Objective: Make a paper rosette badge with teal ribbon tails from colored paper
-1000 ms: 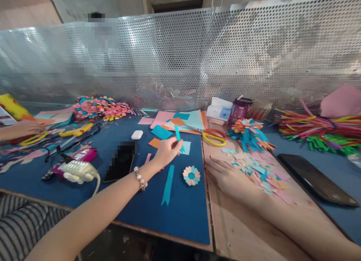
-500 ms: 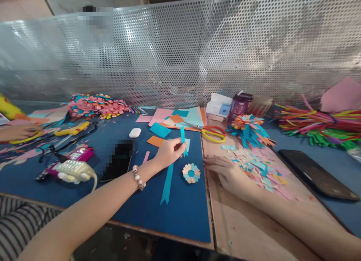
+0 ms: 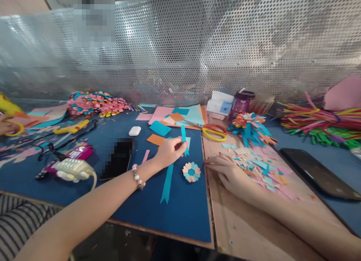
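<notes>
Between thumb and fingers, my left hand point(image 3: 171, 152) pinches a short blue paper strip point(image 3: 184, 135) above the blue table. Below that hand lies a longer blue paper strip point(image 3: 167, 185) with a notched end, its upper part hidden under the hand. A round paper flower point(image 3: 191, 172) of peach and light-blue petals with a blue centre rests between my two hands. My right hand point(image 3: 225, 170) lies with fingers stretched out on the bare wooden board, just right of the flower, holding nothing. Blue and orange paper pieces point(image 3: 160, 128) lie beyond my left hand.
Scissors with red and yellow handles point(image 3: 213, 132) lie ahead. Paper scraps point(image 3: 265, 170) and a tasselled paper bundle point(image 3: 251, 129) are to the right, beside a phone point(image 3: 318, 174). Another phone point(image 3: 120, 159), a power strip point(image 3: 73, 169) and a co-worker's hand point(image 3: 6, 125) are leftward. Perforated metal point(image 3: 180, 58) stands behind.
My two hands, the strip and the flower stay nearly where they were. At the far left, the co-worker's hand with yellow-handled scissors has shifted leftward.
</notes>
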